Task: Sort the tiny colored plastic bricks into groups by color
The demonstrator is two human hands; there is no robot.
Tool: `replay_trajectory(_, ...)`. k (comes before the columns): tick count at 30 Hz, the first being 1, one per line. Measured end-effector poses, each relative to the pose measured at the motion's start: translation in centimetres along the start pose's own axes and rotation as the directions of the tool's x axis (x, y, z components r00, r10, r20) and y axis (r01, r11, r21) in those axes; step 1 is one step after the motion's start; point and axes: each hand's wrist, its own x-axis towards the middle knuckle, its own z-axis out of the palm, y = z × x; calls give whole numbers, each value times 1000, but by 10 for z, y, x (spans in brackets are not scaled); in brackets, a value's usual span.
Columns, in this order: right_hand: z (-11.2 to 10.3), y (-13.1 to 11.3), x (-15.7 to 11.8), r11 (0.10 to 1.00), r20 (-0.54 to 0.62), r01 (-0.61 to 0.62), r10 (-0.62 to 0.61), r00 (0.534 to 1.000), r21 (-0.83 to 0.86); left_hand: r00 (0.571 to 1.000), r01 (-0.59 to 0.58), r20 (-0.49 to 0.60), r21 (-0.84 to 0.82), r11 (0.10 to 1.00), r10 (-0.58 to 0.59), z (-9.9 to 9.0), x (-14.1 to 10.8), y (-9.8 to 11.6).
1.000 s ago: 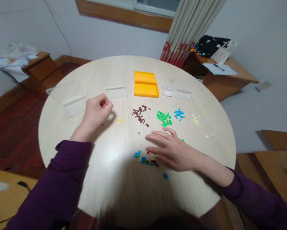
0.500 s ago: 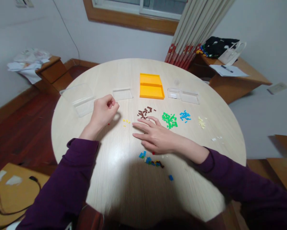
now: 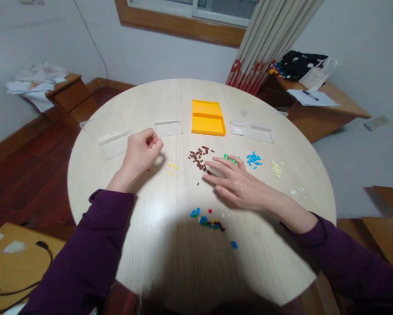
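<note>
My right hand [image 3: 237, 183] hovers palm down with fingers spread, partly covering the pile of green bricks [image 3: 231, 159]. Its fingertips are by the brown bricks [image 3: 199, 159]. My left hand [image 3: 143, 148] is curled closed at the left, and whatever it may hold is hidden. Close to it lie a few yellow bricks [image 3: 173, 166] and one tiny red piece [image 3: 148, 169]. Nearer to me sits a mixed heap of bricks [image 3: 206, 221], with a red brick [image 3: 210, 211] and a dark blue brick [image 3: 234, 244] apart from it.
Light blue bricks [image 3: 254, 159], cream bricks [image 3: 276, 169] and white pieces [image 3: 293, 192] lie to the right. At the back stand an open yellow box [image 3: 208, 126], a clear tray [image 3: 168, 128], an open clear case [image 3: 260, 134] and a larger clear box [image 3: 113, 146].
My right hand has moved right, from beside the brown bricks to over the green ones, uncovering a stray brown piece and the red brick. My left hand stays put.
</note>
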Motion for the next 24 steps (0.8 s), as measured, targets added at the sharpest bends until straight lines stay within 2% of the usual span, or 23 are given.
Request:
replay_trajectory(4, 9, -8, -12, 999, 39, -28, 27, 999, 22, 1000, 16, 7, 2, 1000, -16, 2, 0, -1)
replay_trajectory(9, 18, -9, 4, 999, 100, -38, 36, 994, 19, 1000, 21, -10, 5, 1000, -21, 2, 0, -1)
replay_trajectory(13, 16, -1, 8, 996, 74, -91, 93, 993, -24, 999, 28, -22, 10, 1000, -28, 1, 0, 0)
replay_trajectory(16, 9, -5, -6, 998, 38, -58, 58, 998, -6, 999, 32, -24, 6, 999, -31, 0, 0, 2)
replay_trajectory(19, 5, -19, -26, 997, 23, 14, -16, 1000, 75, 999, 31, -23, -1, 1000, -31, 0, 0, 2)
replay_trajectory(24, 8, -37, -40, 986, 47, 43, -51, 998, 164, 998, 14, -54, -4, 1000, -14, -2, 2, -1)
